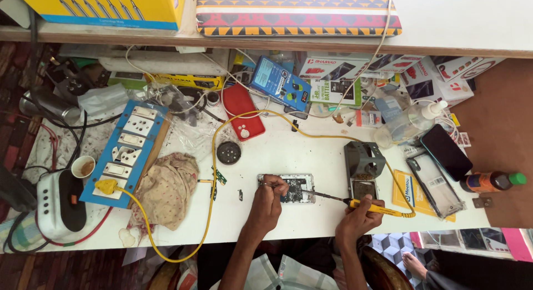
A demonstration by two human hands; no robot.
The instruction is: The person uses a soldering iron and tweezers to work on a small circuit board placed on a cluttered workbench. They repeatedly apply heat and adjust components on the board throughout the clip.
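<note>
White counter [311,212] crowded with repair clutter, seen from above, where two hands work on an opened phone.

Largest nearby is a blue switchboard panel [125,151] feeding a long yellow cord [214,173] that loops across the counter to a yellow-handled soldering iron [373,207]. The right hand [358,218] is closed around the iron, its tip reaching the opened silver phone [294,189] at the counter's middle. The left hand [267,204] pinches thin metal tweezers [268,185] over the phone's left end. Likely risks: the hot tip slipping onto neighbouring parts, or the slack cord snagging the small green circuit board [220,175] lying beside it.
</note>
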